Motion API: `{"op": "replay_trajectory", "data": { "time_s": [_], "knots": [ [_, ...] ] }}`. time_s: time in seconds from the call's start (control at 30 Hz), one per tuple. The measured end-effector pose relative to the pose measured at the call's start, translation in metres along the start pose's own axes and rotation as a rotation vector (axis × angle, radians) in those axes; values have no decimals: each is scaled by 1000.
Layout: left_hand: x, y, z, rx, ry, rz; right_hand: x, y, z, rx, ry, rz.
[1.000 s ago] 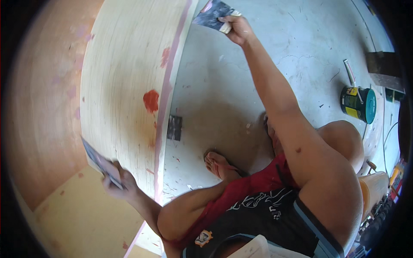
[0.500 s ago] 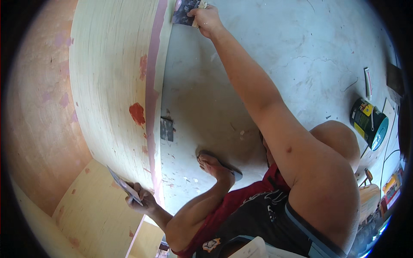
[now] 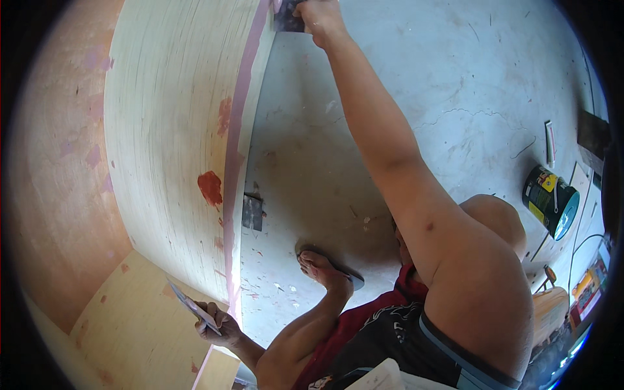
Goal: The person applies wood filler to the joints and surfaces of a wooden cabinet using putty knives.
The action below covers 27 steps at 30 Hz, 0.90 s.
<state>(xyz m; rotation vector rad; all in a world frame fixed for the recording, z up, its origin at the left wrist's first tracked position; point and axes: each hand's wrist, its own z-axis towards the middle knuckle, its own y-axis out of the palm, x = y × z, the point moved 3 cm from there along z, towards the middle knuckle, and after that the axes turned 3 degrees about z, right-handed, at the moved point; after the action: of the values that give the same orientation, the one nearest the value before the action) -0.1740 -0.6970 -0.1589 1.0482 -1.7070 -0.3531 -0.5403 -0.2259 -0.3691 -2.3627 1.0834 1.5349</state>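
My right hand [image 3: 318, 19] is stretched far out at the top of the view, shut on a dark putty knife [image 3: 286, 16]. The blade is against the pink filled edge [image 3: 235, 149] of a large pale plywood panel [image 3: 169, 130]. A red-brown filler patch [image 3: 210, 187] sits on the panel near that edge. My left hand [image 3: 218, 325] is low at the panel's near corner and grips a thin flat blade [image 3: 188, 302] that points up and left. My foot in a sandal [image 3: 325, 266] rests on the concrete floor beside the panel.
A small dark scraper [image 3: 252, 212] lies on the concrete floor [image 3: 416, 84] beside the panel's edge. A green and yellow tin [image 3: 549, 201] stands at the right, with a stick [image 3: 550, 143] behind it. Tools and boxes crowd the lower right rim [image 3: 585, 292].
My right hand with the putty knife has moved left from over the floor onto the panel's pink edge. My left hand with the flat blade has dropped lower and nearer the corner.
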Motion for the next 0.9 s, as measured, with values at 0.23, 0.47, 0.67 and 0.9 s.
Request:
{"op": "replay_trajectory", "data": {
  "time_s": [0.23, 0.47, 0.67, 0.9],
  "knots": [
    [3, -17, -1, 24, 10, -19, 39, 16, -37, -42, -67, 150],
    [-19, 9, 6, -40, -38, 2, 51, 50, -77, 32, -369, -215],
    [16, -53, -3, 96, 50, -889, 51, 27, -112, -103, 17, 50],
    [-12, -18, 7, -28, -56, -286, 58, 76, -152, 70, -387, -477]
  ]
}}
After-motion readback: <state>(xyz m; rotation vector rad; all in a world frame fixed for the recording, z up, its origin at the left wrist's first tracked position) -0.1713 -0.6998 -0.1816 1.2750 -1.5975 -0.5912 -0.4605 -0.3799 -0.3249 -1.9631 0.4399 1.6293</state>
